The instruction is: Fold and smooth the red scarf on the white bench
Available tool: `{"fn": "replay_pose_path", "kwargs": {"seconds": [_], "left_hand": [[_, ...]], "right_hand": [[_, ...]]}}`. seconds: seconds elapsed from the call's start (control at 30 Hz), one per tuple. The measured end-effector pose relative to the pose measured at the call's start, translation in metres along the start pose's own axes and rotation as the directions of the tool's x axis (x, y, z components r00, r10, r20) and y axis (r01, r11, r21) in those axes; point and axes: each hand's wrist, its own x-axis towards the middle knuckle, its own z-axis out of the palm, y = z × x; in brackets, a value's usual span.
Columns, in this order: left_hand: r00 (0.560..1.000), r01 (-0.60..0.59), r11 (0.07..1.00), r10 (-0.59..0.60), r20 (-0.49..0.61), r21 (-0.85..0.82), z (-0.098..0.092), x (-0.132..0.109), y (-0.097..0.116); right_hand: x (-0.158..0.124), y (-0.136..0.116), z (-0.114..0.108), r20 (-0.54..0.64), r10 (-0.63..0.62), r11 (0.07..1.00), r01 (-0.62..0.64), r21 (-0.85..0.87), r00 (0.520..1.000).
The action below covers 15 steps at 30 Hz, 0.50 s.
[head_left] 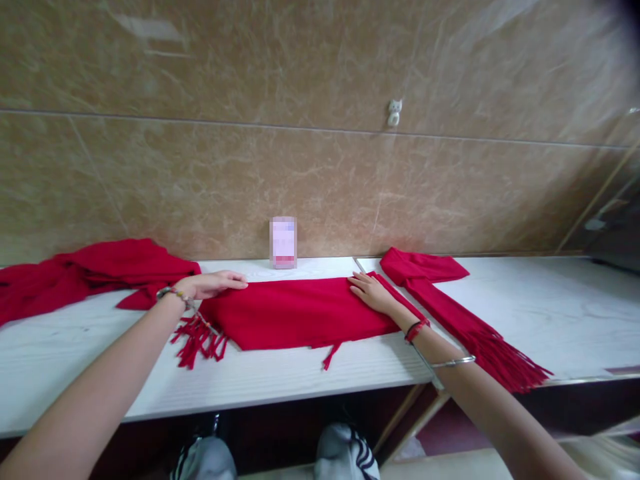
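Note:
A red fringed scarf lies folded in a flat strip on the white table before me. Its tassels hang out at the left end, and a small tuft sticks out at the front edge. At the scarf's upper left corner rests my left hand, fingers stretched along the edge. My right hand lies flat on the upper right part, its fingers spread on the cloth. Both hands are open. Bracelets circle both wrists.
Another red scarf with fringe lies on the table to the right, its tassels over the front edge. Bunched red cloth is on the left. A blurred, pale upright object stands by the wall. A small cat-shaped hook is on the tiles.

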Motion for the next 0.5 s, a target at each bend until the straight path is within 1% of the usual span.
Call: {"fn": "replay_pose_path", "kwargs": {"seconds": [0.1, 0.17, 0.23, 0.3, 0.37, 0.4, 0.43, 0.47, 0.5], "left_hand": [[0.998, 0.053, 0.964, -0.046, -0.032, 0.261, -0.01, -0.017, -0.004], [1.0, 0.026, 0.935, -0.021, -0.017, 0.353, -0.019, -0.025, -0.005], [0.998, -0.023, 0.927, 0.041, -0.042, 0.373, -0.036, -0.03, -0.006], [0.989, -0.058, 0.908, 0.11, -0.103, 0.415, -0.059, -0.031, -0.005], [0.972, -0.039, 0.84, 0.157, -0.174, 0.541, -0.078, -0.029, -0.002], [0.952, -0.007, 0.786, 0.194, -0.236, 0.618, -0.08, -0.026, 0.001], [0.914, 0.049, 0.725, 0.245, -0.324, 0.687, -0.076, -0.023, 0.005], [0.845, 0.093, 0.665, 0.341, -0.412, 0.741, -0.064, -0.019, 0.01], [0.745, 0.113, 0.613, 0.468, -0.475, 0.782, -0.045, -0.016, 0.015]], "right_hand": [[0.0, 0.001, 0.0, -0.013, -0.019, 1.0, 0.019, 0.0, 1.0], [0.0, 0.003, 0.0, -0.032, -0.035, 0.999, 0.035, 0.004, 0.999], [0.0, 0.004, 0.001, -0.054, -0.048, 0.999, 0.049, 0.006, 0.997], [0.0, 0.005, 0.003, -0.07, -0.059, 0.998, 0.059, 0.004, 0.996], [0.0, 0.006, 0.004, -0.086, -0.065, 0.998, 0.065, -0.001, 0.994], [0.0, 0.006, 0.005, -0.093, -0.066, 0.998, 0.066, -0.003, 0.994], [0.0, 0.006, 0.006, -0.099, -0.066, 0.998, 0.066, -0.005, 0.993], [0.0, 0.007, 0.006, -0.105, -0.063, 0.998, 0.063, -0.006, 0.993], [0.001, 0.007, 0.007, -0.108, -0.06, 0.998, 0.059, -0.008, 0.992]]}}
